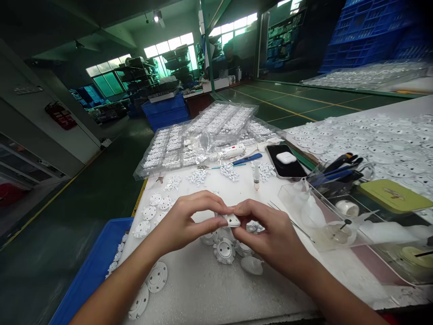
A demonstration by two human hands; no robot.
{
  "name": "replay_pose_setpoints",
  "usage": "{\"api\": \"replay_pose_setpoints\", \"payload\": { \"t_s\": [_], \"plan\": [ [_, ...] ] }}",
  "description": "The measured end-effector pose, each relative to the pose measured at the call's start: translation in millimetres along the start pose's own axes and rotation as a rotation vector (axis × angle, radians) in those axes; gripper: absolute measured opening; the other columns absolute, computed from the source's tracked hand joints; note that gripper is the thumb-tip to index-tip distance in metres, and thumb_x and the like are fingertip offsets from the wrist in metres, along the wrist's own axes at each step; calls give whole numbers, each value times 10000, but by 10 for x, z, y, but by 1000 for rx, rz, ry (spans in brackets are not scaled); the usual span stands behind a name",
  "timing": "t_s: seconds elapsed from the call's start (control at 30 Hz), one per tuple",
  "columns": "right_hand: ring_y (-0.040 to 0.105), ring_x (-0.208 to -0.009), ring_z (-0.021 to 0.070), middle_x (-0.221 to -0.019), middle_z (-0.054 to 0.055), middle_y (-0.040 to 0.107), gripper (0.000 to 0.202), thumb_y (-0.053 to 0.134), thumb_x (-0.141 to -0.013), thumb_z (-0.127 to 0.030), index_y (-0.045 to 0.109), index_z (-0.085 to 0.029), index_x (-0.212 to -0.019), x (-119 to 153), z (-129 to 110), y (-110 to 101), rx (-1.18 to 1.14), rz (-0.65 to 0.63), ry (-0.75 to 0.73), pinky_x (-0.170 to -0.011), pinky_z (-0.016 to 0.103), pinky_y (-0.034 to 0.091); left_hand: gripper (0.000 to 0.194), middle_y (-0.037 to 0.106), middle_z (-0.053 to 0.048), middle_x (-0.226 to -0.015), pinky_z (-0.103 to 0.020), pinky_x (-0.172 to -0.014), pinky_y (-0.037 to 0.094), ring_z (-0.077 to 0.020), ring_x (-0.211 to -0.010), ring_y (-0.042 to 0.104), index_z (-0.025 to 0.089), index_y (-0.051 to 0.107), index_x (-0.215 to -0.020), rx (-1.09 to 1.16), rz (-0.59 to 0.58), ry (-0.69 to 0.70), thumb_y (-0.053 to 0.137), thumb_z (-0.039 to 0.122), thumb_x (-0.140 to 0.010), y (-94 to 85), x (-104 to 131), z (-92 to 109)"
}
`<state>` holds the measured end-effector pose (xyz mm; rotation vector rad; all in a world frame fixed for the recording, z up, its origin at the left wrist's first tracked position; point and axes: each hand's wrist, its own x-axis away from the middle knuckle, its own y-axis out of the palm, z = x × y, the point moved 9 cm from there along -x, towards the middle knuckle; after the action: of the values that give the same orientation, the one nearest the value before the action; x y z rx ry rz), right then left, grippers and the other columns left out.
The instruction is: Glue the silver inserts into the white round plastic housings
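Green-floored workshop (111, 162) surrounds the white worktop (203, 295); at its centre, left hand (189, 214) and right hand (264, 225) pinch one small white plastic piece (233, 220), seemingly unfinished. Toward six o'clock, a scalloped white disc (223, 251) looks done; toward eight, plain round white discs (157, 277) seemingly remain.

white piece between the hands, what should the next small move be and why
I'd probably turn the white piece slightly between the fingertips: the left hand and right hand pinch it from opposite sides, so a small turn looks manageable, and the fingers cover part of it, so turning could bring more into view.
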<state>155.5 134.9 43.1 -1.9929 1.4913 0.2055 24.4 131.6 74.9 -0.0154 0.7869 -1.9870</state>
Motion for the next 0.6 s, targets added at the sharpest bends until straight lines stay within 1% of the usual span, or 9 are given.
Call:
{"api": "replay_pose_setpoints", "payload": {
  "t_s": [0.07,0.1,0.2,0.27,0.33,0.4,0.47,0.53,0.6],
  "plan": [
    [600,-640,89,-779,-20,656,117,577,-776,-119,603,-204,-851,-12,25,18,-21,-8,30,-612,203,481,327,705,-74,-1065,-308,-876,528,-199,-1006,664,206,697,-1144,-57,-17,58,754,161,-824,26,21,24],
    [606,-639,89,-777,-21,661,122,579,-769,-115,607,-204,-847,-23,35,31,-31,-16,45,-610,199,484,333,708,-72,-1052,-301,-865,529,-196,-997,667,200,685,-1143,-95,-19,85,743,131,-823,37,34,36],
    [637,-655,96,-800,-15,688,156,583,-775,-115,642,-209,-886,-65,55,47,-58,-59,86,-617,195,506,315,714,-49,-965,-271,-784,534,-172,-905,680,201,673,-1089,-212,46,132,665,32,-823,14,67,59],
    [666,-692,111,-809,-11,698,160,621,-816,-178,656,-220,-967,-79,71,35,-83,-123,121,-641,199,535,329,712,-38,-917,-259,-738,533,-161,-841,679,196,671,-1052,-264,110,156,667,1,-787,-29,86,71],
    [691,-760,135,-846,3,706,226,657,-862,-306,644,-239,-1077,-47,99,-56,-80,-150,162,-680,213,564,321,718,-41,-905,-259,-730,539,-160,-826,681,190,673,-1032,-294,161,182,674,-3,-776,-83,106,81],
    [696,-835,158,-933,28,708,295,640,-894,-405,623,-263,-1152,49,124,-235,-11,-94,180,-689,219,576,299,729,-47,-917,-271,-746,549,-166,-840,686,192,678,-1029,-296,195,196,681,17,-787,-146,127,77],
    [691,-877,165,-1030,44,694,268,597,-925,-409,617,-287,-1162,213,114,-387,100,-22,142,-658,206,579,284,731,-46,-908,-286,-749,557,-171,-837,687,198,689,-1027,-273,229,183,682,35,-794,-218,150,59],
    [688,-879,157,-1080,38,682,247,598,-928,-374,600,-303,-1165,418,87,-368,184,-43,60,-680,202,594,265,724,-43,-875,-299,-737,563,-179,-824,681,199,704,-994,-226,270,136,680,39,-784,-286,171,22],
    [684,-956,171,-1129,40,671,289,643,-902,-367,589,-299,-1178,614,62,-241,267,-95,-41,-792,231,606,239,717,-39,-850,-304,-727,571,-189,-828,679,201,716,-934,-147,323,27,683,41,-760,-345,188,-68]
  ]
}}
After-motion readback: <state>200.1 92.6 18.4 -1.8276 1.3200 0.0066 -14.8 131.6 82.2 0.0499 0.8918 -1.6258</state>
